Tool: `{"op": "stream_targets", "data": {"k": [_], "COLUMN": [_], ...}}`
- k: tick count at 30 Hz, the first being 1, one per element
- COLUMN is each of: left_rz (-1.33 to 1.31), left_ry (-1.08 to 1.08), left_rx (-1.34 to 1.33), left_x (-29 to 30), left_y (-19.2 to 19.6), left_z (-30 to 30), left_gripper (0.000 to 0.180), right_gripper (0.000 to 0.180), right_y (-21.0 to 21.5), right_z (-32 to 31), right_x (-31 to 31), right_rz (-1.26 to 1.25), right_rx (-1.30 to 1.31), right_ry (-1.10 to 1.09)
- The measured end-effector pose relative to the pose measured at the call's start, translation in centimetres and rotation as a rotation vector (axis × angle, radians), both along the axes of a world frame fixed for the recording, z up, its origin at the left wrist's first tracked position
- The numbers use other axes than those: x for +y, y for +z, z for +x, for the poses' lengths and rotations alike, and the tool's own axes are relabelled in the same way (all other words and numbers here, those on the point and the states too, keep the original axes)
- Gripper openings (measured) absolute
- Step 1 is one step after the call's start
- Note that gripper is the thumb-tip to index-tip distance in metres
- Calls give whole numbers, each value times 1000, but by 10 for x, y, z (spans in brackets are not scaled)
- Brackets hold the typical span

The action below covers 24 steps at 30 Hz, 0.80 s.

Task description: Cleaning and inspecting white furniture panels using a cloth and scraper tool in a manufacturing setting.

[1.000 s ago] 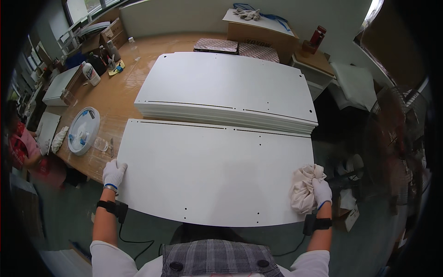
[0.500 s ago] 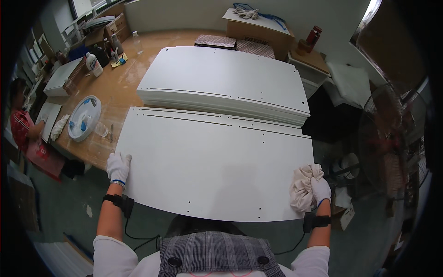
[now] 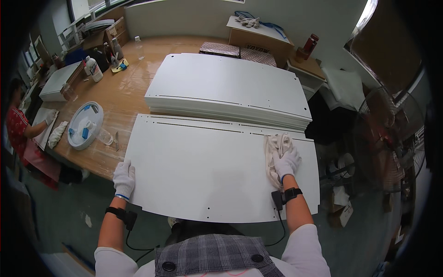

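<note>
A broad white panel with small holes and two dark grooves along its far side lies in front of me. My left hand, in a white knit glove, is closed on the panel's left edge near the front corner. On the panel's right part, my right hand, also gloved, presses on a crumpled beige cloth. The cloth bunches under its fingers and spreads to the left of them. Just behind lies a stack of similar white panels.
On the wooden table at left stand a round white lid with small blue pieces, a clear cup and a white bottle. A co-worker is at far left. A fan stands at right. A carton sits behind the stack.
My right hand and the cloth have moved from the panel's near right corner away from me and leftward. The left hand keeps to the left edge. The whole view has shifted slightly.
</note>
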<state>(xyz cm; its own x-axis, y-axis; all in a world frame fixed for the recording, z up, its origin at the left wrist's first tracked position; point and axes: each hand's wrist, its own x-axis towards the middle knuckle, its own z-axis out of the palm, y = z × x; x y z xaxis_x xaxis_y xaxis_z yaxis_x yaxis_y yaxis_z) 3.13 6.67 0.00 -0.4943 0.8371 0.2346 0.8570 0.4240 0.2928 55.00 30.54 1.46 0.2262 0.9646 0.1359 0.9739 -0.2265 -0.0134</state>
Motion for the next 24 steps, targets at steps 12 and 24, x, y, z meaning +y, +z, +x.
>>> {"op": "stream_targets", "data": {"k": [12,24], "left_rz": [385,215], "left_ry": [-75,-54], "left_rx": [-459,-633], "left_x": [-24,-111], "left_y": [5,-8], "left_z": [-12,-77], "left_gripper": [26,16], "right_gripper": [55,61], "right_y": [-27,-4], "right_z": [-385,-225], "right_x": [-181,-96], "right_rz": [-76,127], "right_rx": [339,98], "right_ry": [1504,224]}}
